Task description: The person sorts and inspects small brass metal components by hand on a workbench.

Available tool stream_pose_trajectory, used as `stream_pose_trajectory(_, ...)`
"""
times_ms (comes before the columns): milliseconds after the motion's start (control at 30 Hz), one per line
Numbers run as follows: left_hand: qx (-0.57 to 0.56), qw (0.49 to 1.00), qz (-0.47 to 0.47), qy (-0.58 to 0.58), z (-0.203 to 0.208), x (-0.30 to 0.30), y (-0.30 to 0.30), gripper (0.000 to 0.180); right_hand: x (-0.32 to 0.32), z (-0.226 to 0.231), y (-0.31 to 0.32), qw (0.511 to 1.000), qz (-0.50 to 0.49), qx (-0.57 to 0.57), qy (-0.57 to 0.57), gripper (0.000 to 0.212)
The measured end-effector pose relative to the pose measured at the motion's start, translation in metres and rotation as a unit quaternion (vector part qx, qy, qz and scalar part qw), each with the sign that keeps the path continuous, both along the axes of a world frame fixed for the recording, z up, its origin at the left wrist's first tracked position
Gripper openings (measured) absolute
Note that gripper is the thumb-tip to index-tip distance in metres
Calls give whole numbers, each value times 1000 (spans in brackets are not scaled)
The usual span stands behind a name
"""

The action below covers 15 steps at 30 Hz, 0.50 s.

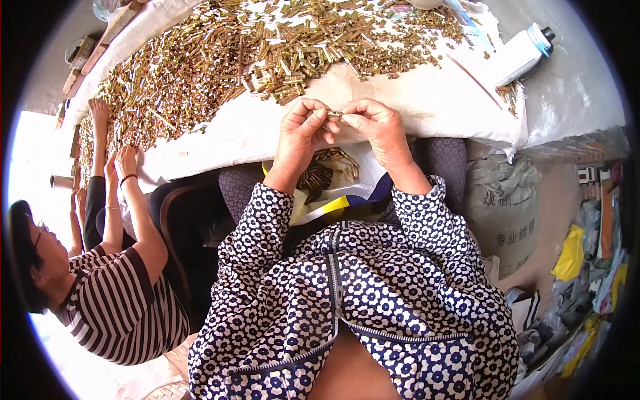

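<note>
So the person's left hand [301, 130] and right hand [377, 127] were up together at the near edge of the table, fingertips meeting around one small brass piece [335, 115]. Both hands were pinching it, left thumb and forefinger on one end, right ones on the other, held just above the white cloth [427, 100]. Right below the hands sat an open bag of brass pieces [325, 170] in the person's lap. A huge spread of loose brass parts [267, 53] covered the cloth farther back. Off to the left, a co-worker in a striped shirt [117, 300] had a hand [125, 160] on the pile's edge. A white bottle [522, 53] lay at the far right.
</note>
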State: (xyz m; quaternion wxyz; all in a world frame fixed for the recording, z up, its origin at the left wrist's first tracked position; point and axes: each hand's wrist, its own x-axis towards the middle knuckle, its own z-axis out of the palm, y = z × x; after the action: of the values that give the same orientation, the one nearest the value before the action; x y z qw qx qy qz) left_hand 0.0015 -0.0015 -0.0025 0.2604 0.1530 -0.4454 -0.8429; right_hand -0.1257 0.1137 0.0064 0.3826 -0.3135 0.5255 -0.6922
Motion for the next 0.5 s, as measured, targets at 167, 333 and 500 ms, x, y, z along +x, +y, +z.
stream_pose_trajectory(167,-47,999,6,-23,2,-5,2,5,-3,0,1,997,-15,32,71,9)
stream_pose_trajectory(333,-231,964,4,-133,-6,-15,-1,5,-10,-14,-4,962,-41,41,268,9)
stream_pose_trajectory(500,-648,736,79,-180,-5,-30,11,4,-24,-18,-3,889,-33,100,446,15)
